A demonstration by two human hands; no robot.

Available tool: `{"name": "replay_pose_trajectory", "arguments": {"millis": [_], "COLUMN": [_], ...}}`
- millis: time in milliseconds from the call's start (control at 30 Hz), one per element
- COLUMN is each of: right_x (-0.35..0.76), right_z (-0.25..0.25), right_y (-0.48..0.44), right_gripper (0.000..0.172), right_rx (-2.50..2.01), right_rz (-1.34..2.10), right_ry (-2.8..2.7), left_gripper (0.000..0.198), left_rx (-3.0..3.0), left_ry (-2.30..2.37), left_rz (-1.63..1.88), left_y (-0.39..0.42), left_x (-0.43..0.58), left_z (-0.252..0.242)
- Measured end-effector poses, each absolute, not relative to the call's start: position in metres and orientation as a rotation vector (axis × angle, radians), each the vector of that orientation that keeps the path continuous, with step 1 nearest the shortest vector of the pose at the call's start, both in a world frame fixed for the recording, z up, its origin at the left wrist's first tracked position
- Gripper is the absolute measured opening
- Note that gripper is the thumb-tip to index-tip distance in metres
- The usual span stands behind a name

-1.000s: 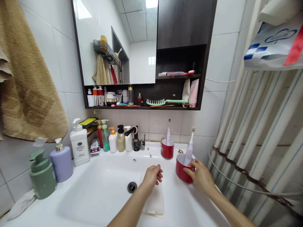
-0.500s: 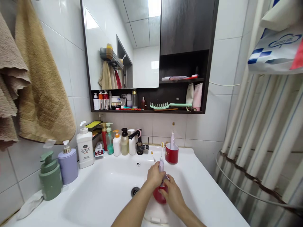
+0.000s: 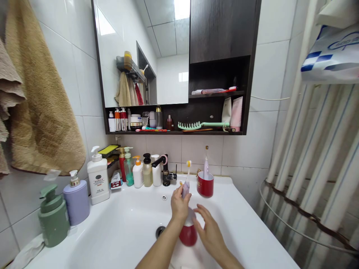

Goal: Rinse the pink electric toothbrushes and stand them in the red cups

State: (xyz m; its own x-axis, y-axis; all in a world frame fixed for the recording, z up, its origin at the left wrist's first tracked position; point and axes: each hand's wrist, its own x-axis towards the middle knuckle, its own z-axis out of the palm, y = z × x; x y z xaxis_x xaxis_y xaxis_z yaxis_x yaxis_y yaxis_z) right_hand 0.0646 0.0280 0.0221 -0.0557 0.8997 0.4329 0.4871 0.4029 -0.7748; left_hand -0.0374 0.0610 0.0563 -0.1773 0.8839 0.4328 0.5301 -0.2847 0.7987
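Several bottles [image 3: 98, 183], faucet [image 3: 165, 175] near held toothbrush [image 3: 186, 186]

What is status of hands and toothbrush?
Left hand holds toothbrush, head up. Right hand open beside nearer red cup, contact unclear. Left wrist partly hides cup.

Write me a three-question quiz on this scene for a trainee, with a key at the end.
1. True or false: the left hand holds the toothbrush.

2. Choose one. What colour is the hairbrush on the shelf?
a) red
b) green
c) black

3. Fill in the number: the red cup near the right hand is one of ____ red cups in view.

Key: 1 true; 2 b; 3 two.
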Motion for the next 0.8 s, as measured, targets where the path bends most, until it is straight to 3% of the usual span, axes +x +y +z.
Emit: {"name": "replay_pose_trajectory", "arguments": {"millis": [133,233,433,567,800], "right_x": [0.078,0.087,0.098,0.1,0.098], "right_z": [0.066,0.086,0.075,0.07,0.062], "right_y": [0.023,0.019,0.019,0.019,0.023], "right_gripper": [0.035,0.034,0.026,0.023,0.021], "right_rx": [-1.018,-0.93,-0.928,-0.848,-0.841], "right_rz": [0.723,0.855,1.131,1.303,1.368], "right_ry": [-1.433,-1.308,-1.159,-1.033,-0.954], "left_gripper": [0.028,0.026,0.033,0.057,0.059], "left_rx": [1.894,1.979,1.469,0.935,0.963], "left_ry": [1.481,1.383,1.081,0.736,0.85], "left_rz": [1.544,1.526,1.261,0.894,0.983], "left_y": [0.033,0.012,-0.001,-0.003,-0.002], "left_x": [-0.025,-0.01,0.004,0.008,0.013], "left_z": [0.081,0.073,0.033,0.02,0.014]}}
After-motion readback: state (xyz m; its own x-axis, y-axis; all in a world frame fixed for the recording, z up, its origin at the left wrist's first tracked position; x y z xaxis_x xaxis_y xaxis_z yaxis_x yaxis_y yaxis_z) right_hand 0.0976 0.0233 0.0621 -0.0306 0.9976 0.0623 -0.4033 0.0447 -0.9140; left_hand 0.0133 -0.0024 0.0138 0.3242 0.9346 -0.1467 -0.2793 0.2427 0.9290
